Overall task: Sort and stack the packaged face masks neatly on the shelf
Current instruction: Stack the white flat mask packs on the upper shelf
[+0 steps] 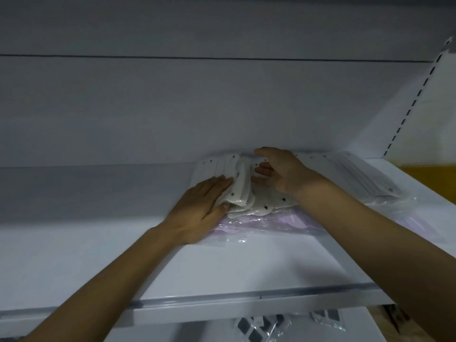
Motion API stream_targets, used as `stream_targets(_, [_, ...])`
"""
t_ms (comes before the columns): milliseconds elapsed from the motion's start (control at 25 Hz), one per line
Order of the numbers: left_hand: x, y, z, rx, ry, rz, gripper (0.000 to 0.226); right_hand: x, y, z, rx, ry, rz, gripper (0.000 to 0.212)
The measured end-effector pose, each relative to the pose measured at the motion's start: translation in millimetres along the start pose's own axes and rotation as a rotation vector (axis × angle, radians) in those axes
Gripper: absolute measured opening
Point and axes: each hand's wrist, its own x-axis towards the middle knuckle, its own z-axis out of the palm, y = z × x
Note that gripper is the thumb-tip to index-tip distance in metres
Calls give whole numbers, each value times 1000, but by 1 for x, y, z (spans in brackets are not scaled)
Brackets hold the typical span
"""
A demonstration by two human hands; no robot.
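Packaged face masks [246,193], the white ones with dark dots, stand half on edge between two sets of fingers near the back of the shelf [246,267]. The left hand [199,206] lays straight fingers flat against the bundle's left side with the thumb pushing at its front edge, released rather than clenched. The right hand [281,171] cups the other side, fingers loosely bent and thumb arched over the top, closed round nothing that I can see. The bundle looks uneven, its packs fanned and leaning, so the squaring-up seems to be in hand and not yet done. It rests on lilac packs [259,225] that lie flat and sprawl toward the front; these probably need a pile of their own. Just behind on the left, a white stack [217,165] sits tidy against the back wall. To the right, a stack of clear-wrapped packs [357,174] looks fairly settled. I judge the job roughly midway: two piles formed, two kinds left to sort. More packs [271,327] show on the level below.
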Motion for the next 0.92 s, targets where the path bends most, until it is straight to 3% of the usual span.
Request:
stream_targets(240, [2,-5,1,-20,16,-5,70,8,-3,-14,-227,56,-82,20])
stream_targets(400, [3,-7,2,-28,18,-6,68,7,-1,-14,-171,38,-43,8])
stream_targets(640, [3,-7,2,-72,33,-8,62,8,6,-14,57,36,14,11])
stream_targets(920, [3,-8,2,-117,65,0,65,11,8,-11,-74,-44,-40,7])
